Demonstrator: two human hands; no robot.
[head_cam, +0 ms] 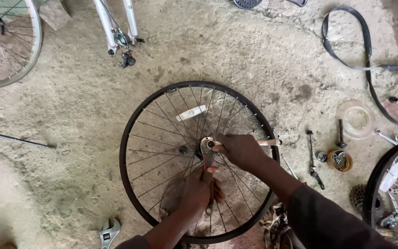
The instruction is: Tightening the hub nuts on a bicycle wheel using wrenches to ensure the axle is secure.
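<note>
No packages or signs around, just a small white reflector [191, 112] clipped in the spokes and a round clear plastic lid [355, 120] on the concrete floor [79, 101] off to the right. The black wheel [130, 120] lies flat on the floor, left hand [202, 184] wrapped tight round a red-handled wrench [207, 157] sitting on the hub. Right hand [239, 150] is closed on a second tool [269, 142] just beside the hub.

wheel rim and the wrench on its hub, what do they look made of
Wheel rim: looks like black-painted or anodised metal, a thin, even dark hoop with thin metal spokes. Wrench, gripped by the left hand: bare steel, grey and dull, with a red handle, perhaps a coating.
</note>
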